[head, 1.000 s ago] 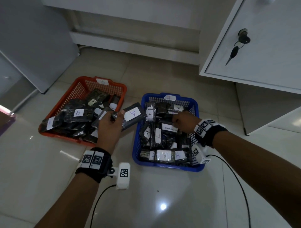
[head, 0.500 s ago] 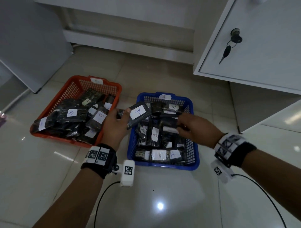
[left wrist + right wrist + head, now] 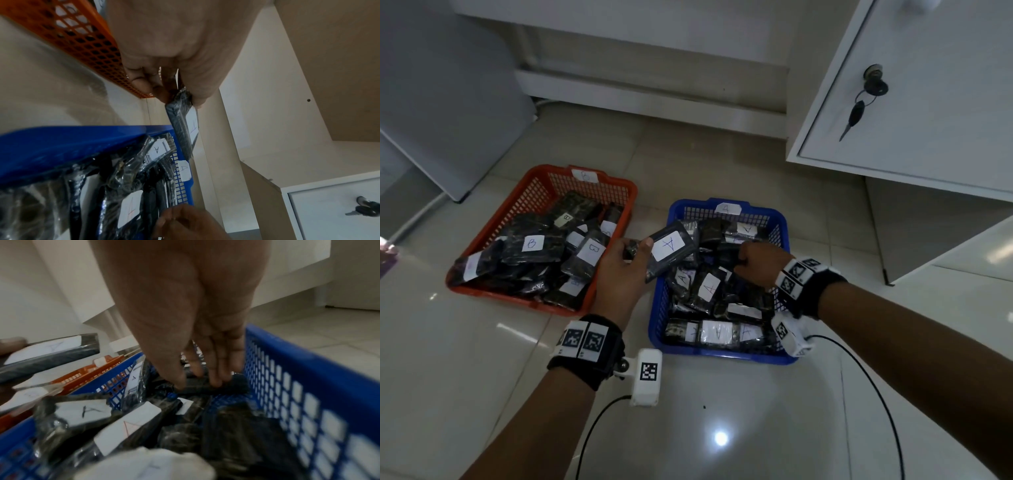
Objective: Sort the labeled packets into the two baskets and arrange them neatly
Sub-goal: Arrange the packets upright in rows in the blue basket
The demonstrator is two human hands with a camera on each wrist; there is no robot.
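Here the sorting is well along, and the step in hand is one more placement into the blue basket [image 3: 659,308], which carries an "A" tag on its far rim. The person's left hand [image 3: 619,270] holds a dark packet [image 3: 671,248] marked "A" in the air, just over the blue basket's left rim, on the side that faces the orange basket [image 3: 541,192]. The left wrist view shows the fingers [image 3: 144,84] and thumb clamped on one end of that packet, with the labeled face turned away from the palm.

Inside the blue basket, toward its far right part, the right hand [image 3: 756,262] reaches down among the pile of A packets [image 3: 710,287]. The right wrist view shows its fingers [image 3: 216,369] curled onto a dark packet [image 3: 205,386] that lies near the basket's right wall, apparently to shift it and make room. The orange basket, just left of the blue one, holds packets marked "B" [image 3: 532,244] in a loose heap.

Judging by the labels, the held packet belongs in the blue basket. The next move likely calls for the right hand to open a gap in the pile, then for the left hand to lower the packet into it label up, in line with the row along the blue basket's near wall. The heap in the orange basket still looks in need of tidying.
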